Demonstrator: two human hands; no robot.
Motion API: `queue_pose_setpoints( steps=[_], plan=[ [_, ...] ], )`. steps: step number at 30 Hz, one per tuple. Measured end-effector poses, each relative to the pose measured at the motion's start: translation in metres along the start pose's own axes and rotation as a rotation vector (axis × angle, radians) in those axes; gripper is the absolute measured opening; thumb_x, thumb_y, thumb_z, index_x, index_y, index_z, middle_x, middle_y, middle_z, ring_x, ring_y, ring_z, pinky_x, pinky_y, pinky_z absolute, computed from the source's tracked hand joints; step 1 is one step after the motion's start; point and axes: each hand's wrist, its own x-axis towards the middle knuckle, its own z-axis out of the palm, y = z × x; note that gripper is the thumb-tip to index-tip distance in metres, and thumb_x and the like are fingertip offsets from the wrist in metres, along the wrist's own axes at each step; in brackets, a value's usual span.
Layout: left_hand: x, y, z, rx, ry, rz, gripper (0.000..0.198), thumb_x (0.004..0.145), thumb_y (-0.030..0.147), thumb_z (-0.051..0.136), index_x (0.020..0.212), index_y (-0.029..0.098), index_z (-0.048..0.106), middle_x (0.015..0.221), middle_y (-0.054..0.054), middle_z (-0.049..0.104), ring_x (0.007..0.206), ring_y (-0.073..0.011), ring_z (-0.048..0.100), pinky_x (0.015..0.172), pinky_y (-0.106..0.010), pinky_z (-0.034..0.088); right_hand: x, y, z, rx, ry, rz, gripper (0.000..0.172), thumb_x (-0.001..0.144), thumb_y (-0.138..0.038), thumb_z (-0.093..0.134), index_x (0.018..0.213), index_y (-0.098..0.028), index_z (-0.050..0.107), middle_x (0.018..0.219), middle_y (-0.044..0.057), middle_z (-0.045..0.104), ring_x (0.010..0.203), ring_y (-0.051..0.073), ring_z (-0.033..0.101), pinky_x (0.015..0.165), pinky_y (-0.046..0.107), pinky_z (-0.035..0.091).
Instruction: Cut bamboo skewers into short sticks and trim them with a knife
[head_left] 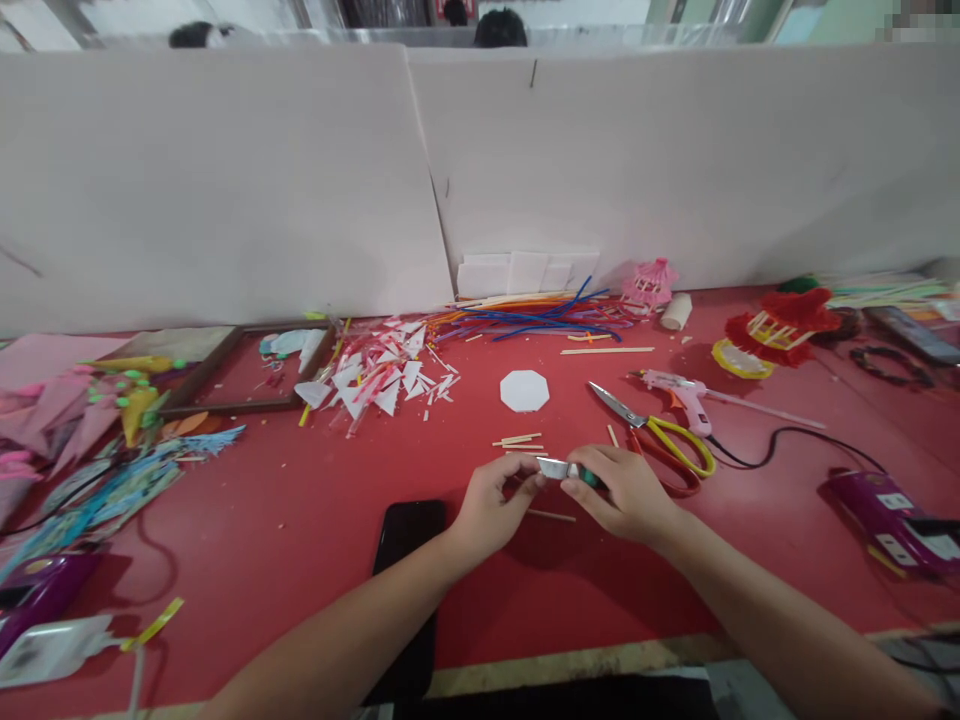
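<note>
My right hand (619,490) is closed round the green handle of a small knife (553,468), its short metal blade pointing left. The fingers of my left hand (499,497) are pinched together at the blade's tip; what they hold, if anything, is too small to make out. Just beyond my left hand lie several short wooden sticks (521,440), and one more stick (553,516) is on the table beneath my hands. A white octagonal card (524,391) lies flat farther back. To the right are open scissors (649,425) with yellow and red handles.
A pink glue gun (679,393) with a black cord lies at right, near a red-topped model (784,325). Paper scraps (382,375), a brown frame (247,405) and blue strips (127,490) lie left. A black phone (409,530) is under my left forearm. White boards (225,190) stand behind.
</note>
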Motion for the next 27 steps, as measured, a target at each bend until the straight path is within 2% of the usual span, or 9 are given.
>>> queue_pose_setpoints(
  steps=[4,6,9,12,16,22,27],
  plan=[
    [-0.001,-0.001,-0.001,0.014,-0.001,-0.002,0.015,0.086,0.029,0.058,0.084,0.016,0.065,0.079,-0.004,0.069,0.074,-0.0153,0.062,0.071,-0.026,0.050,-0.002,-0.001,-0.001,0.002,0.036,-0.006,0.032,0.092,-0.044,0.045,0.104,-0.017,0.056,0.088,0.008,0.068,0.079,0.019,0.063,0.069,0.030,0.045],
    [0.000,-0.002,-0.001,0.026,0.010,-0.006,0.015,0.087,0.029,0.058,0.085,0.016,0.065,0.081,-0.005,0.070,0.074,-0.0155,0.063,0.070,-0.026,0.050,-0.002,-0.001,-0.001,0.005,0.049,0.018,0.035,0.091,-0.044,0.046,0.110,-0.016,0.053,0.082,0.006,0.068,0.072,0.018,0.063,0.063,0.029,0.045],
    [0.001,-0.003,-0.001,0.041,0.029,-0.009,0.014,0.087,0.027,0.057,0.087,0.017,0.066,0.084,-0.006,0.071,0.077,-0.0163,0.065,0.070,-0.026,0.051,-0.001,-0.002,-0.002,0.030,0.025,0.052,0.029,0.091,-0.044,0.046,0.102,-0.018,0.053,0.070,0.001,0.063,0.061,0.016,0.058,0.056,0.026,0.041],
    [0.003,-0.005,-0.001,0.042,0.044,-0.009,0.013,0.086,0.025,0.058,0.089,0.017,0.067,0.087,-0.007,0.073,0.081,-0.0177,0.067,0.074,-0.028,0.052,-0.001,0.000,0.000,0.052,0.002,0.030,0.025,0.092,-0.043,0.045,0.092,-0.020,0.053,0.074,0.002,0.064,0.066,0.016,0.059,0.059,0.026,0.040],
    [0.005,-0.007,-0.004,0.033,0.046,-0.002,0.015,0.083,0.022,0.057,0.090,0.016,0.069,0.092,-0.009,0.074,0.085,-0.0188,0.068,0.075,-0.028,0.053,-0.002,0.003,0.005,0.035,-0.009,-0.018,0.028,0.093,-0.043,0.043,0.092,-0.019,0.056,0.080,0.005,0.064,0.070,0.017,0.058,0.063,0.028,0.040],
    [0.003,-0.007,-0.006,0.045,0.006,0.011,0.015,0.079,0.013,0.055,0.087,0.016,0.068,0.087,-0.007,0.074,0.080,-0.0167,0.068,0.072,-0.025,0.052,-0.003,-0.001,0.009,0.023,-0.070,-0.052,0.028,0.093,-0.044,0.044,0.087,-0.019,0.055,0.074,0.003,0.060,0.066,0.016,0.052,0.060,0.027,0.035],
    [0.003,-0.007,-0.006,0.054,-0.004,0.041,0.028,0.073,0.001,0.049,0.088,0.017,0.067,0.088,-0.004,0.073,0.080,-0.0147,0.067,0.072,-0.023,0.051,-0.002,-0.002,0.008,0.028,-0.055,-0.079,0.027,0.093,-0.043,0.045,0.084,-0.019,0.054,0.073,0.003,0.059,0.066,0.015,0.051,0.059,0.027,0.032]
  ],
)
